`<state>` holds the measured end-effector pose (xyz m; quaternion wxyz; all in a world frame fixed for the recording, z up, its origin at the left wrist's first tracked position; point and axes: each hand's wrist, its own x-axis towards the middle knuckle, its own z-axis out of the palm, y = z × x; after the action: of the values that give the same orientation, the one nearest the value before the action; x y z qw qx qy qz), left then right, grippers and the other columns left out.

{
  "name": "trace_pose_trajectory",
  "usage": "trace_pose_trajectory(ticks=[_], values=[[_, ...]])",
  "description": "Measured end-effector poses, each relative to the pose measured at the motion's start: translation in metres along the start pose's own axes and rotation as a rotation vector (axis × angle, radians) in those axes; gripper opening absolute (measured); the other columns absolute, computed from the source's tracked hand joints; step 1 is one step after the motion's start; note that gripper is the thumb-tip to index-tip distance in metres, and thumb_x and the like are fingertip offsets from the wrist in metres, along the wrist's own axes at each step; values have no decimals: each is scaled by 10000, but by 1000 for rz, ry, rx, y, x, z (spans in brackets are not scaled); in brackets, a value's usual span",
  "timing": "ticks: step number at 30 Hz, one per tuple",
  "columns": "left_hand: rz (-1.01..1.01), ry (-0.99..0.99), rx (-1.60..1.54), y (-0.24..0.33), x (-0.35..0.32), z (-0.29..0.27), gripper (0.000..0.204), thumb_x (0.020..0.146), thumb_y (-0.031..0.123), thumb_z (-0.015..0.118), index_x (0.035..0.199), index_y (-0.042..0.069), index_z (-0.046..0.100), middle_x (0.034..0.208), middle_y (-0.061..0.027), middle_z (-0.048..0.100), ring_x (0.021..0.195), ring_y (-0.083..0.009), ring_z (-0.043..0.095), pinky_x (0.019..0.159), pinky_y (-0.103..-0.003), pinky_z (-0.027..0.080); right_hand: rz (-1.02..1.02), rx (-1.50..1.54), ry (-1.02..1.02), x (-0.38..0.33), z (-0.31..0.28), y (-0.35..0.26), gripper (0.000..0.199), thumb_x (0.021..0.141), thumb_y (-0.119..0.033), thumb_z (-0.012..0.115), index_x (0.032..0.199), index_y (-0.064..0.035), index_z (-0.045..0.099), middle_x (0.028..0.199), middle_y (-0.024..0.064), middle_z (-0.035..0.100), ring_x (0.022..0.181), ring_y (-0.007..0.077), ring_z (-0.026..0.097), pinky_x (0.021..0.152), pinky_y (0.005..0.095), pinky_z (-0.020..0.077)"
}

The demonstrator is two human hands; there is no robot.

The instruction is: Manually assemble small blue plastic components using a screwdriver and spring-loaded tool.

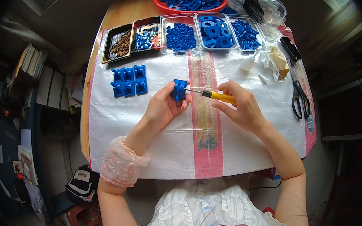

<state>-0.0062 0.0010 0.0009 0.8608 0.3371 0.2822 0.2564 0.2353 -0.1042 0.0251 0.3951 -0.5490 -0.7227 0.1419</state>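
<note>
Gripping blue part, left hand; right hand fingers clamping screwdriver; white table cover.

White ruffled blouse, pink lace arm cuff

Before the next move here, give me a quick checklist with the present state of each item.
1. Left hand grips the blue part: ok.
2. Right hand holds the screwdriver by its yellow handle: ok.
3. Tip meets the part: ok.
4. Tip seated in a screw: cannot tell, too small.
5. Finished blue pieces lie apart from the hands: ok.
6. Scissors lie apart from the right hand: ok.
</note>
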Motion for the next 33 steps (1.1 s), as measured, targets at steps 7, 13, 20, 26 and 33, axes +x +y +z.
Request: trace_pose_trajectory(ticks=[7, 13, 20, 26, 33], values=[[8, -9, 0, 0, 0, -2, 492, 1152, 348, 307, 1437, 2, 509, 958, -93, 694, 809, -123, 615, 798, -254, 514, 14, -24, -50, -2, 0, 10, 268, 871, -22, 809, 1016, -3, 584, 929, 121, 643, 800, 260, 691, 651, 340, 561], [7, 10, 2, 1, 0, 0, 494, 1153, 346, 295, 1433, 0, 511, 956, -92, 688, 798, -123, 608, 786, -258, 512, 5, -115, -47, -1, -1, 11, 176, 932, -142, 750, 1025, -33, 648, 911, 101, 696, 723, 287, 695, 633, 388, 532], [-5, 9, 0, -1, 2, -3, 499, 1152, 346, 296, 1430, -7, 514, 956, -97, 692, 799, -126, 610, 788, -262, 515, -65, -164, -37, -3, 4, 13, 213, 948, -160, 733, 1117, -51, 662, 945, 102, 719, 737, 280, 709, 639, 386, 543], [13, -2, 16, -1, 0, -2, 502, 1151, 350, 300, 1429, -8, 515, 956, -96, 698, 804, -124, 616, 796, -260, 518, -112, -147, 24, 1, 1, 6, 212, 935, -136, 739, 1110, -59, 647, 969, 88, 706, 746, 278, 706, 635, 383, 543], [38, -3, 62, 0, 0, 1, 477, 1141, 356, 302, 1390, 10, 516, 914, -72, 658, 781, -118, 573, 772, -271, 485, -84, -131, -41, -3, 3, 9, 192, 922, -88, 736, 1086, -47, 646, 932, 100, 685, 750, 300, 697, 641, 391, 544]])
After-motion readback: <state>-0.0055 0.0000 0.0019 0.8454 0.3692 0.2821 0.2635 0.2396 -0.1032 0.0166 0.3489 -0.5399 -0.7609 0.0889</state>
